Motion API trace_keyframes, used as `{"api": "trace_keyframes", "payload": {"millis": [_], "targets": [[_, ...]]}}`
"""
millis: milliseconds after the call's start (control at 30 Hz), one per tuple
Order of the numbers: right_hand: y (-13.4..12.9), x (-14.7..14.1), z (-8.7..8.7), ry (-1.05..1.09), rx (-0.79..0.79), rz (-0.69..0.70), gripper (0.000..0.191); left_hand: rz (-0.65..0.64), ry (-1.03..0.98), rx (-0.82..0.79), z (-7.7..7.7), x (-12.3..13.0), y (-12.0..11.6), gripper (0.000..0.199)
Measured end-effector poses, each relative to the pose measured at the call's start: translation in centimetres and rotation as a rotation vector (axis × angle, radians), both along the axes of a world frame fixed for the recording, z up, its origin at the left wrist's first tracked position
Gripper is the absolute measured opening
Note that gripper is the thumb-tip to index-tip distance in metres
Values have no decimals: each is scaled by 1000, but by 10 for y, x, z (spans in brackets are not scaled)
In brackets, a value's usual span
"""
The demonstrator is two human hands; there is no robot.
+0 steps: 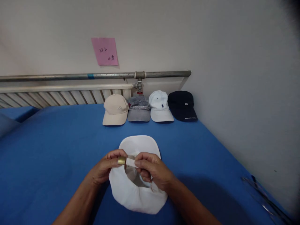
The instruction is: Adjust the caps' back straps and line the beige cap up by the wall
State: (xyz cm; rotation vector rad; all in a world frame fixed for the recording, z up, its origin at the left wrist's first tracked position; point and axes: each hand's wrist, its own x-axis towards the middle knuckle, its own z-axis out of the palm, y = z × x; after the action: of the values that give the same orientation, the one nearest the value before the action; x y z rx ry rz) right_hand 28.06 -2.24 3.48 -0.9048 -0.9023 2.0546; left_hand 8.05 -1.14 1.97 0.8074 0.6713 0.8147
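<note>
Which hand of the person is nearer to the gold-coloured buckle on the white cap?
Left. The left hand pinches right at the left end of the buckle. The right hand is farther off, to its right, pinching the white strap.

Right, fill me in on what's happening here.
A person is handling a white cap, its brim pointing away from them. The left hand holds the gold-coloured buckle at the cap's back opening, while the right hand pinches the white strap beside it. Farther back, four more caps sit in a row on the blue surface: from left to right, a beige cap, a gray cap, a pale cap and a dark cap.
</note>
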Motion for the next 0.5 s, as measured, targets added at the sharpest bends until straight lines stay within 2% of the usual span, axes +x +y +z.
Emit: {"api": "trace_keyframes", "payload": {"millis": [500], "targets": [[-1,-3,5,-2,-20,14,22,-46,17,40,2,1,1,28]]}}
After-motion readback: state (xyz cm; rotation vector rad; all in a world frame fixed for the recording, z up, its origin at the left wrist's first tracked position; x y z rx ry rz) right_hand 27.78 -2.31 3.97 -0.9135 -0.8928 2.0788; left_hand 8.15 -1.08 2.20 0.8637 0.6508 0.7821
